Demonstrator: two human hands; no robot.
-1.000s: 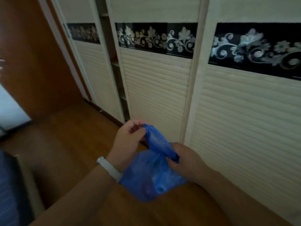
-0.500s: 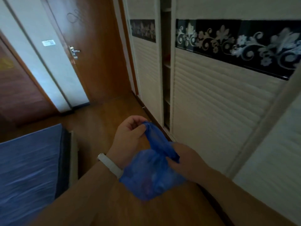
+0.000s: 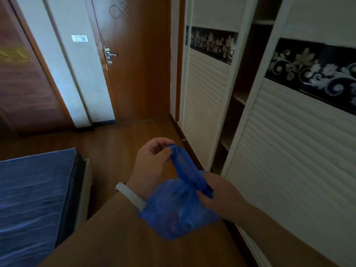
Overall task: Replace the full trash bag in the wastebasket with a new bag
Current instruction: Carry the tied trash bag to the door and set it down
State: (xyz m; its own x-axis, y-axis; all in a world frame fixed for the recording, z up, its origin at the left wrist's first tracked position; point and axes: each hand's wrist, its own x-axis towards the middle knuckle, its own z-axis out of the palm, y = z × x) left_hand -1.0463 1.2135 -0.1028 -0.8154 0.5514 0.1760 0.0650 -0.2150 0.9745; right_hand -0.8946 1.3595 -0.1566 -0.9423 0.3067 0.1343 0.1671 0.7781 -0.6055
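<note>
A filled blue trash bag point(image 3: 179, 212) hangs in front of me above the wooden floor. Its twisted neck runs up and to the left. My left hand point(image 3: 152, 164), with a white band on the wrist, pinches the top end of that neck. My right hand point(image 3: 217, 195) grips the lower part of the neck, just above the bulging body of the bag. No wastebasket is in view.
A bed with a blue cover point(image 3: 32, 199) stands at the left. White slatted wardrobe doors point(image 3: 300, 151) run along the right, with an open gap showing shelves point(image 3: 238, 97). A closed brown door point(image 3: 134, 64) stands ahead. Wooden floor point(image 3: 119, 151) lies between bed and wardrobe.
My view has swung left: the wardrobe slid to the right, and the brown door and the bed came into sight. Both hands keep the same hold on the bag's neck.
</note>
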